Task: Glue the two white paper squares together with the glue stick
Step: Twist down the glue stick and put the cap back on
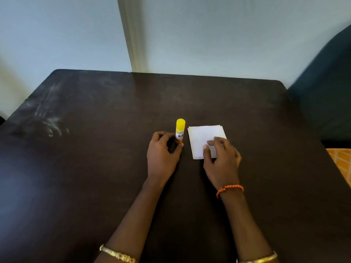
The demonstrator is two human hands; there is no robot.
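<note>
Paper squares lie stacked near the table's middle, edges slightly offset. Right hand rests on their near right corner, fingers relaxed and pressing flat. Glue stick stands upright just left of the paper, yellow cap on. Left hand grips its base between thumb and curled fingers. Orange cord bracelet on right wrist.
</note>
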